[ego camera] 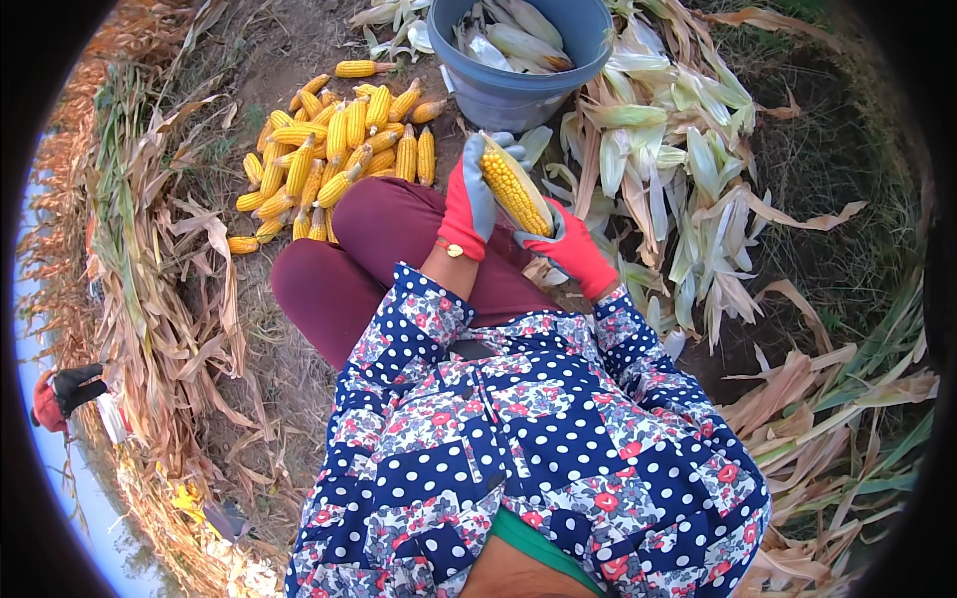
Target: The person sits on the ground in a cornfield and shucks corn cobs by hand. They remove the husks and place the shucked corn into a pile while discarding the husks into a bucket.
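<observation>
My left hand point(469, 198), in a red and grey work glove, is closed around the upper end of a corn cob point(514, 190). Yellow kernels face up on the cob, and pale husk runs along its right side. At its lower end my right hand point(572, 243), gloved alike, grips the cob; part of that hand's fingers is hidden behind it. To the left, a heap of husked corn cobs point(336, 142) lies on the soil beside my bent knees. Beyond my hands stands a grey-blue plastic bucket point(516, 93) with several ears in their husks inside.
Stripped corn husks point(650, 142) are piled right of the bucket. Dry corn stalks point(142, 247) lie along the left, and more stalks point(837, 426) lie at lower right. A person point(63, 396) in red is far off at the left edge.
</observation>
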### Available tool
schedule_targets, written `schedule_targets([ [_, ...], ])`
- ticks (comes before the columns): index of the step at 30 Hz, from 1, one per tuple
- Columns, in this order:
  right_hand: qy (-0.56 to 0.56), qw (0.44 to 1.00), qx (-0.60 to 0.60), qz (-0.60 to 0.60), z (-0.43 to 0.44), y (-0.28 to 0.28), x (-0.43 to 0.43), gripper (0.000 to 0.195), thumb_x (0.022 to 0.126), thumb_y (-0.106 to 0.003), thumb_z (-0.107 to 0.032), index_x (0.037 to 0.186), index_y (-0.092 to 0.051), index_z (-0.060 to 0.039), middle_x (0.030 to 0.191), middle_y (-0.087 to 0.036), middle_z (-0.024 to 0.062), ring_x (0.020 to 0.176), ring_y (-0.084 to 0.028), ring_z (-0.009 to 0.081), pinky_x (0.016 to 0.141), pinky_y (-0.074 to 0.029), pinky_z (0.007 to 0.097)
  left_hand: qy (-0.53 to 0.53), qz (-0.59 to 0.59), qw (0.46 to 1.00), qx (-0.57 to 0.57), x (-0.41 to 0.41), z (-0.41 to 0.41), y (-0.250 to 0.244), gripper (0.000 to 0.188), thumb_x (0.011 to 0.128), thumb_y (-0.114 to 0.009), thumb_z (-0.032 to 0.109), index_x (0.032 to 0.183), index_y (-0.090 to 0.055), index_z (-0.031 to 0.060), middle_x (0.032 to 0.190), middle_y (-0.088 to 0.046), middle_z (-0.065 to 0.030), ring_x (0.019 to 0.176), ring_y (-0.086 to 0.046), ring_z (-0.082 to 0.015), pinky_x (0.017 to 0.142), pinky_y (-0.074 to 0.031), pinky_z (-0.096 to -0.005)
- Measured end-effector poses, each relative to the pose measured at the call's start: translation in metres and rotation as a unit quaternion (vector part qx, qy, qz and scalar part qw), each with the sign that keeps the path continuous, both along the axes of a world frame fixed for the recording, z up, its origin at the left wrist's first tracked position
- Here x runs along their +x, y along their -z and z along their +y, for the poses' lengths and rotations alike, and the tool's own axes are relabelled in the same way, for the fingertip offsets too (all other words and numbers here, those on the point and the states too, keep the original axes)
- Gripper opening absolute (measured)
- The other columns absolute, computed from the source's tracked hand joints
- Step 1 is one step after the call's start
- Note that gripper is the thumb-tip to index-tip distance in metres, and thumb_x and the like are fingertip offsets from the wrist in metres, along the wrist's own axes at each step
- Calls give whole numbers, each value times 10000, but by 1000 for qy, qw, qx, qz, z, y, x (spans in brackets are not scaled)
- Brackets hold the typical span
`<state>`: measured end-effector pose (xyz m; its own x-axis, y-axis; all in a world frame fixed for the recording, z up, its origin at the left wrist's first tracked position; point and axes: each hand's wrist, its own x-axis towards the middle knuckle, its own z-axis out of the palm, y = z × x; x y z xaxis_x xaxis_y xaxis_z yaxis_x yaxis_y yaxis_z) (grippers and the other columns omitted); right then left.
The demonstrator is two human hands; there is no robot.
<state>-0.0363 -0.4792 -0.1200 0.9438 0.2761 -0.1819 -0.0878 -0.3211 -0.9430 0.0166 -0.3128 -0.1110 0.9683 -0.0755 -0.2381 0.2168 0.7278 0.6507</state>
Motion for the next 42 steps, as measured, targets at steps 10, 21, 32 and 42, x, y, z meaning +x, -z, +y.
schedule_targets([
  [10,-9,997,77,21,6,31,-1,689,746,-783,-232,1318,-461,-24,1190,-609,94,1072,-595,191,902,-472,320,-5,-44,996,-75,4,12,32,460,1012,-308,358,1207,-487,-19,1155,-576,-157,1068,-578,-284,982,-446,-416],
  [21,20,932,350,96,23,17,5,648,848,-687,-171,1391,-358,-39,1278,-523,99,1166,-520,172,971,-426,316,-69,85,972,-206,2,11,20,427,1007,-355,375,1094,-560,11,1035,-637,-144,966,-611,-298,916,-484,-435],
  [32,192,873,445,52,7,21,31,374,868,-670,-163,1198,-553,-31,1142,-593,42,1034,-571,122,903,-458,294,-12,82,972,-218,1,19,16,394,986,-447,391,998,-588,24,553,-430,59,435,-373,-74,533,-441,-246],
  [42,425,801,412,-89,-116,22,52,427,864,-644,-152,1252,-505,-38,1165,-580,50,1065,-558,171,945,-436,324,65,-154,947,273,-12,-30,-13,446,959,-474,363,1190,-561,-10,1059,-610,-120,994,-572,-202,871,-451,-329],
])
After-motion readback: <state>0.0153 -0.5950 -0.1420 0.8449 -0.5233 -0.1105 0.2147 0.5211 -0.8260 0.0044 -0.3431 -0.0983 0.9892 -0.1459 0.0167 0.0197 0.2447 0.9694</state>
